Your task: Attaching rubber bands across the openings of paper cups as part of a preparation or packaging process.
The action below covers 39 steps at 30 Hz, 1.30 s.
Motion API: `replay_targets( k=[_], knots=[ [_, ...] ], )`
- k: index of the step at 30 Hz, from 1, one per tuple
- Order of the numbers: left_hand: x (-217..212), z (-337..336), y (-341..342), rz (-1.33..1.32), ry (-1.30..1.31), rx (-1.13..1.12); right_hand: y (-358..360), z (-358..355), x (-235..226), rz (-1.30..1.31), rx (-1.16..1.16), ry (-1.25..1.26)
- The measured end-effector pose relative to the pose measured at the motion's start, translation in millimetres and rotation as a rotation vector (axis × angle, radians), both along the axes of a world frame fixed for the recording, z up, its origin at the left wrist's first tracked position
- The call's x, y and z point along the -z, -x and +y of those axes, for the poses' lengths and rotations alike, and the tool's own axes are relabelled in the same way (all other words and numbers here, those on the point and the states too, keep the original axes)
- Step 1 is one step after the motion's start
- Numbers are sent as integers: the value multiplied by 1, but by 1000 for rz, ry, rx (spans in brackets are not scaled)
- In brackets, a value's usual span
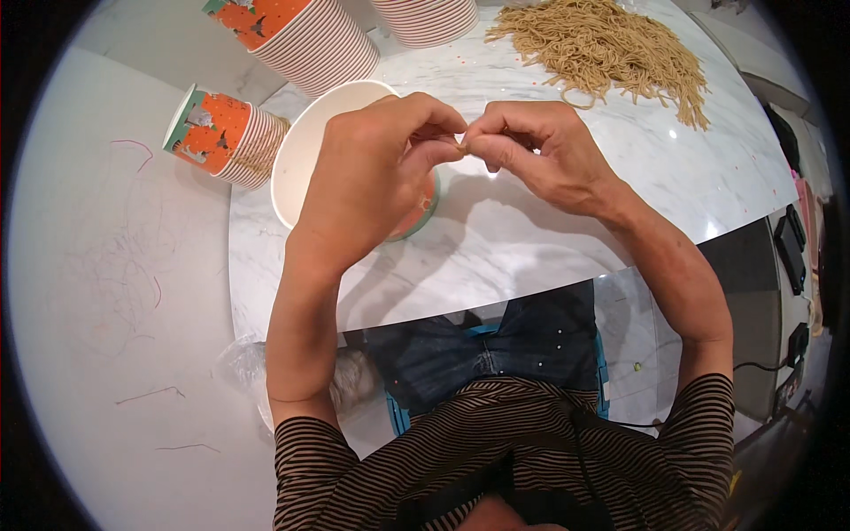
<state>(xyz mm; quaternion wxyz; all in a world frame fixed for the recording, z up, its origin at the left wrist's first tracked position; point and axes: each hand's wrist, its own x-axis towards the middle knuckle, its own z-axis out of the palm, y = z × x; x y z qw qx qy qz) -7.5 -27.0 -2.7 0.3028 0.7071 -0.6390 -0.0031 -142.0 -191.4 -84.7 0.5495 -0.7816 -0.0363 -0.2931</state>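
My left hand (367,173) and my right hand (553,155) meet above the table, fingertips pinched together almost touching. Between them shows a tiny tan bit, too small to name. Beneath my left hand a large white-lined paper cup (297,168) with an orange and green outside stands tilted in view; the hand and wrist hide part of it. I cannot tell whether anything lies inside. Beyond my right hand a heap of thin tan noodles (611,49) lies loose on the table, a few strands straying from its near edge.
Nested stacks of printed paper cups (310,49) line the far left, with a shorter stack (217,133) by the white wall (124,265). The white marbled table (478,257) has a curved right side. A clear plastic bag (243,372) lies below its left edge.
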Motion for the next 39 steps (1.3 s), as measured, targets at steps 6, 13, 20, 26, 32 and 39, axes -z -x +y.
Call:
replay_targets(
  k=[6,13,20,26,32,39],
  knots=[
    [-2,0,-4,222,36,-2,2,1,-7,31,-9,-108],
    [-1,0,-7,364,31,77,-2,2,-5,103,-66,-28],
    [-4,0,-2,312,-8,65,-6,1,3,-43,36,-95],
    [-4,-1,3,219,18,51,-6,2,4,-99,100,-25],
    [-2,-3,5,193,35,44,-7,2,6,-116,114,-16],
    [-2,1,7,167,29,21,-1,2,-1,-25,111,33]
  ],
)
